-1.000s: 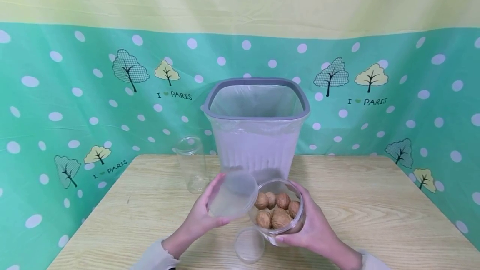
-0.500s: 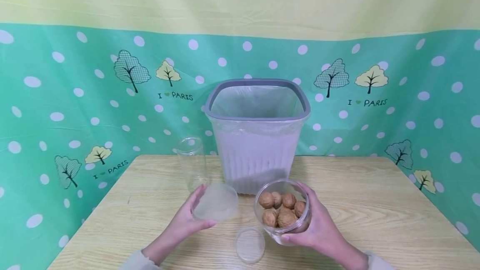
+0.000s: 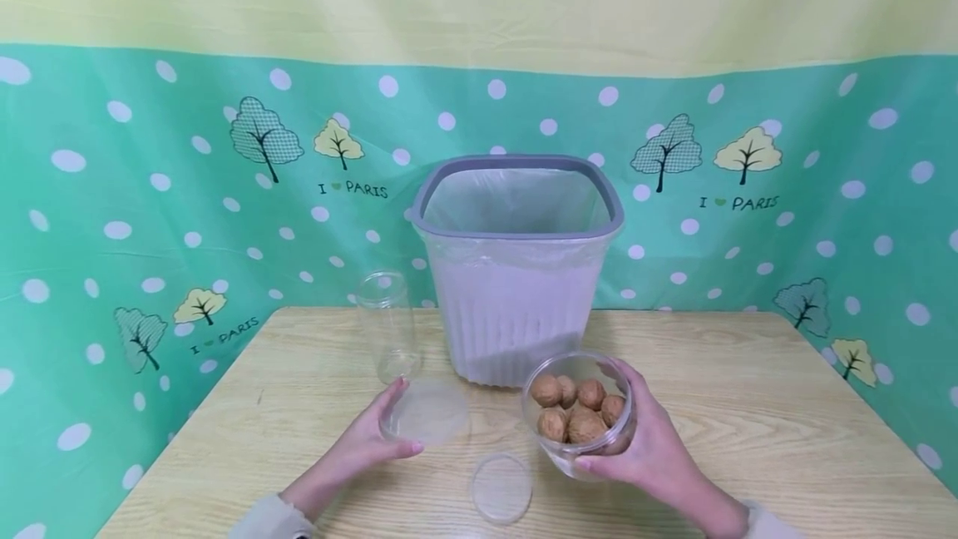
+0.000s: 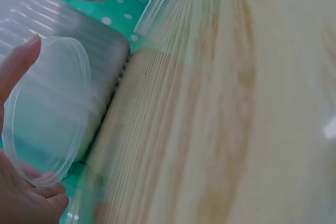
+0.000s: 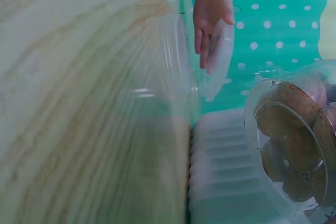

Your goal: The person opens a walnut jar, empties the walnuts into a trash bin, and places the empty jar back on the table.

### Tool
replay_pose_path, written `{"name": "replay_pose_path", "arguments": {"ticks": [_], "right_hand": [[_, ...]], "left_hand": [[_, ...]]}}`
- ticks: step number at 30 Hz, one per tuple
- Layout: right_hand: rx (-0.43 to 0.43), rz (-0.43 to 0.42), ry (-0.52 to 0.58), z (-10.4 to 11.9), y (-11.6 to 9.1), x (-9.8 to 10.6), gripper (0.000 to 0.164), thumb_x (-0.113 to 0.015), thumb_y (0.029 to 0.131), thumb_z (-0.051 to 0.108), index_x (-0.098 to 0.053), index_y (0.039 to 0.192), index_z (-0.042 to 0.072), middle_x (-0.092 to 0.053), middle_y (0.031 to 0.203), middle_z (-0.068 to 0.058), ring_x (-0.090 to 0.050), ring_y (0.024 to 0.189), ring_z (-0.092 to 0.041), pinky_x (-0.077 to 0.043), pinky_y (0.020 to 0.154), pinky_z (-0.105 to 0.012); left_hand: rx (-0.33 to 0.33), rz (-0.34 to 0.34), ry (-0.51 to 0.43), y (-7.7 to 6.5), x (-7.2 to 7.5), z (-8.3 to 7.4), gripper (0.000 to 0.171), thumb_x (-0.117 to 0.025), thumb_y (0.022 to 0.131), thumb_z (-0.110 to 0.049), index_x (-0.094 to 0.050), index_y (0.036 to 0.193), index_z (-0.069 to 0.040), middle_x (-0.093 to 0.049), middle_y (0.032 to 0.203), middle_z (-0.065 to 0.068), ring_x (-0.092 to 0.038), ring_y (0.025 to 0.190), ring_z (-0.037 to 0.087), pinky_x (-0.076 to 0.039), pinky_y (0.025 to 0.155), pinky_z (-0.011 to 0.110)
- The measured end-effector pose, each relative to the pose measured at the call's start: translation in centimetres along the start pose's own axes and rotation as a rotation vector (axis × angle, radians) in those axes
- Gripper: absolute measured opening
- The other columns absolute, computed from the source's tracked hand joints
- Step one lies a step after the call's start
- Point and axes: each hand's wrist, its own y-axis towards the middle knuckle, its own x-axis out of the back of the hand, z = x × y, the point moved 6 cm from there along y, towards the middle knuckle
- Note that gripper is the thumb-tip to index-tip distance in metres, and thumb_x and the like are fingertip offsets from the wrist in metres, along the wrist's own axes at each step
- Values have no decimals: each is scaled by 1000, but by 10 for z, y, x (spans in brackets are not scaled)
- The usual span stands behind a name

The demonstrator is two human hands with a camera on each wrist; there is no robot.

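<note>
A round translucent plastic lid is pinched at its edge between the thumb and fingers of my left hand, over the left middle of the table. In the left wrist view the lid stands tilted, its far face toward the bin. My right hand grips a clear plastic jar from its right side, tipped so its uncovered mouth faces me. Several brown walnuts lie inside it. From below, the right wrist view shows the jar's base with walnuts behind it.
A pale bin with a grey rim and plastic liner stands at the table's back. To its left is a tall clear jar. A second clear round lid lies on the wooden table between my hands. Patterned cloth hangs behind.
My left hand has drawn the lid away from the jar, leftward and lower. My right hand has shifted the walnut jar to the right. The bin and the second lid stay put.
</note>
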Motion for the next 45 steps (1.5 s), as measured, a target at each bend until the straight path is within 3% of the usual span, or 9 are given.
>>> {"name": "replay_pose_path", "arguments": {"ticks": [4, 8, 11, 14, 23, 30, 35, 41, 45], "right_hand": [[11, -25, 9, -1, 4, 7, 115, -94, 48, 22, -30, 143, 11, -49, 134, -14, -48, 118, -34, -38, 93, -15], [12, -36, 22, -2, 7, 13, 113, -94, 49, 20, -31, 143, 13, -47, 136, -13, -47, 119, -20, -36, 92, -10], [2, -41, 19, -3, 9, 15, 112, -94, 50, 20, -32, 144, 16, -45, 137, -10, -46, 114, -6, -41, 87, -13], [-22, -48, -2, -5, 9, 18, 113, -94, 50, 19, -32, 144, 17, -44, 138, -8, -44, 113, -1, -44, 85, -16], [-54, -65, -26, -7, 11, 25, 114, -94, 50, 20, -31, 145, 19, -43, 141, -10, -45, 118, -15, -38, 87, -10], [-14, -92, 10, -7, 14, 35, 112, -92, 51, 13, -30, 145, 18, -42, 142, -12, -38, 123, -7, -29, 92, -5], [-16, -110, 7, -8, 16, 45, 112, -92, 51, 10, -30, 145, 16, -41, 141, -14, -37, 124, -2, -29, 93, -4], [-39, -128, -5, -8, 21, 58, 115, -92, 50, 9, -30, 146, 17, -42, 140, -15, -40, 122, -7, -33, 91, -5], [-24, -139, 0, -8, 26, 66, 115, -91, 50, 5, -30, 146, 17, -42, 139, -15, -41, 119, -3, -35, 88, -5]], "left_hand": [[2, 33, -4, 1, -1, 2, 107, -82, 69, -18, -13, 148, 5, -17, 152, 25, -12, 138, 47, -8, 109, 60], [4, 53, 16, 1, -1, 5, 109, -83, 68, -18, -13, 148, 4, -15, 152, 26, -8, 139, 47, -6, 109, 60], [3, 56, 27, 0, -1, 7, 109, -83, 67, -17, -14, 148, 4, -15, 152, 27, -9, 139, 48, -6, 109, 60], [-2, 51, 32, 0, -3, 9, 110, -84, 65, -16, -15, 148, 4, -16, 152, 28, -11, 138, 47, -7, 110, 58], [18, 25, 164, -1, -5, 15, 118, -88, 58, -27, -18, 148, 3, -13, 152, 28, -15, 138, 47, -12, 110, 58], [18, 34, 277, -1, -7, 15, 124, -88, 54, -38, -18, 148, 4, -16, 151, 29, -19, 136, 49, -16, 108, 61], [16, 47, 325, -2, -9, 12, 128, -88, 53, -42, -17, 147, 6, -15, 151, 30, -20, 135, 49, -17, 108, 61], [11, 67, 370, -2, -12, 8, 129, -88, 52, -44, -15, 147, 8, -14, 150, 33, -18, 135, 50, -18, 108, 61], [-8, 82, 387, -3, -13, 6, 130, -88, 52, -44, -15, 146, 9, -14, 149, 34, -18, 135, 50, -18, 108, 60]]}}
